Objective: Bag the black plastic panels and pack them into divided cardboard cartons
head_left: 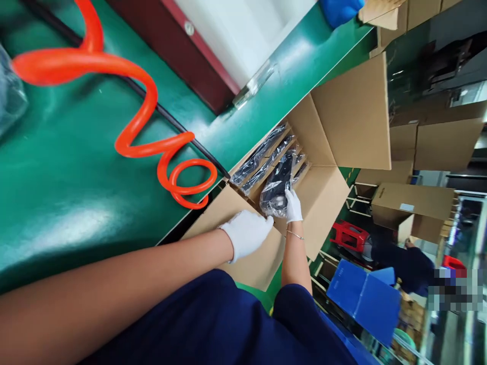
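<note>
An open cardboard box (323, 190) stands beside the green table, with several black parts in clear plastic bags (262, 154) set in rows between cardboard dividers. My right hand (293, 205), in a white glove, grips the side of one bagged black part (279, 182), which lies tilted over the rows. Its exact kind is not clear through the shiny plastic. My left hand (247, 234), also gloved, is over the near box flap (232, 208), its fingertips close to the lower end of that bag. Those fingers look curled, and the back of the hand hides what they hold, if anything.
On the green table (95, 203) lie a coiled orange hose (137, 147) and a dark cable. A dark red and white panel (220, 50) is at the far side. To the right are cartons (414, 203), a blue bin (365, 299) and another person (403, 266).
</note>
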The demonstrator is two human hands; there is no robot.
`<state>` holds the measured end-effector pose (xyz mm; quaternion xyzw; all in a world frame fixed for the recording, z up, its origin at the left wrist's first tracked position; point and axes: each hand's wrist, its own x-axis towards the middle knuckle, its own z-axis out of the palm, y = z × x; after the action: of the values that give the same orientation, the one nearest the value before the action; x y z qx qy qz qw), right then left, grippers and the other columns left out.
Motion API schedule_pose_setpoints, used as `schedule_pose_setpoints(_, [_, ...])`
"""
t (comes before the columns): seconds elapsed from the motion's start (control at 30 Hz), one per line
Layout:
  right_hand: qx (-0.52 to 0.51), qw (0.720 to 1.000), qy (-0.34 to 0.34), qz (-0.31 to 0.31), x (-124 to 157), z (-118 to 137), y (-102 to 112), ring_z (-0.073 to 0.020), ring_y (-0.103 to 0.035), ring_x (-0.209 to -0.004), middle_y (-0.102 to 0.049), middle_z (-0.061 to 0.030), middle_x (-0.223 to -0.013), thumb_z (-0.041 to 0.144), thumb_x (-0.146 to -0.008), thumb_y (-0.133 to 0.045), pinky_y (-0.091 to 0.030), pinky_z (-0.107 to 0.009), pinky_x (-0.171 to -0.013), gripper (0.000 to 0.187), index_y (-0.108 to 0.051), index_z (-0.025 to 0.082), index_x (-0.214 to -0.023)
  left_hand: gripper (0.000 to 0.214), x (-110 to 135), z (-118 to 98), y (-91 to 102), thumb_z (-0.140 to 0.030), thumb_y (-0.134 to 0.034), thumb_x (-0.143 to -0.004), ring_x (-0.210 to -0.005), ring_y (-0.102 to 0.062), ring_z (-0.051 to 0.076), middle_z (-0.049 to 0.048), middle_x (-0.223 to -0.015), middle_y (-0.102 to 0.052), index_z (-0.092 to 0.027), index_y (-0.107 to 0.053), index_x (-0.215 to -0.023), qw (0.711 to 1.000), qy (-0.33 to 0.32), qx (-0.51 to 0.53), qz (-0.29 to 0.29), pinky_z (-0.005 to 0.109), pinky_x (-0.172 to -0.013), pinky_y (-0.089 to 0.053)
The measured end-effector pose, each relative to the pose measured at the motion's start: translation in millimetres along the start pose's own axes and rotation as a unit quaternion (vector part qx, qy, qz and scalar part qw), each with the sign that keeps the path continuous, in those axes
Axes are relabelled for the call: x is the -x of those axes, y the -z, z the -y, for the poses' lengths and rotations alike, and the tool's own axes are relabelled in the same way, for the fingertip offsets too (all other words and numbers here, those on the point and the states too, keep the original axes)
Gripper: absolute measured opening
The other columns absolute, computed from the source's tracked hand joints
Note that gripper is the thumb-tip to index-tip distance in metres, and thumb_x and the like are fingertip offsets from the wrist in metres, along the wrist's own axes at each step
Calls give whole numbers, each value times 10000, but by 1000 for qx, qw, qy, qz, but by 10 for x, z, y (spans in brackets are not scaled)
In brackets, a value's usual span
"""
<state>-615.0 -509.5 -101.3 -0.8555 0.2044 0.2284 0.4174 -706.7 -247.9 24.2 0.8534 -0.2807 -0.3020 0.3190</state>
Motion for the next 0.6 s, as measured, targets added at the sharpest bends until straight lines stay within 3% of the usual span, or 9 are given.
schedule_pose_setpoints(0.13, [34, 999, -3, -6, -172, 202, -258, -215, -662, -699, -701, -56, -864, 449, -801, -571, -576, -366, -702, 469, -516, 193, -1190, 512, 22, 15, 21, -212, -450, -969, -1023, -712, 363, 204, -1100, -727, -35, -454, -1450, 1000, 3, -24, 10, 467, -795, -555])
schedule_pose_setpoints(0.27, [77, 996, -23, -29, -111, 248, -525, -329, -709, -921, -732, -175, -976, 373, -788, -623, -540, -479, -900, 648, -490, 71, -1346, 544, 30, 38, 14, -287, -447, -975, -1050, -703, 364, 204, -1174, -710, -71, -433, -1474, 999, 4, -53, 12, 455, -813, -555])
schedule_pose_setpoints(0.43, [54, 998, 3, -29, -6, 324, -949, -424, -662, -1105, -672, -354, -1134, 347, -799, -698, -408, -623, -1035, 625, -572, -34, -1277, 543, 28, 60, 6, -325, -433, -973, -1058, -703, 359, 200, -1187, -708, -85, -444, -1460, 995, 16, -85, 44, 460, -852, -557])
schedule_pose_setpoints(0.5, [21, 999, 34, -23, -69, 458, -1016, -374, -677, -1078, -683, -308, -1136, 382, -848, -700, -439, -603, -1017, 537, -618, -3, -1213, 554, 27, 67, 20, -334, -426, -975, -1092, -693, 361, 200, -1217, -699, -85, -432, -1470, 994, 23, -93, 47, 469, -890, -552])
schedule_pose_setpoints(0.6, [-68, 990, 119, -27, -225, 709, -979, -255, -675, -1043, -689, -119, -1149, 432, -944, -642, -538, -471, -936, 399, -640, 114, -1185, 564, 25, 80, 52, -346, -421, -976, -1095, -695, 362, 196, -1214, -704, -103, -417, -1485, 993, 38, -102, 43, 478, -895, -553])
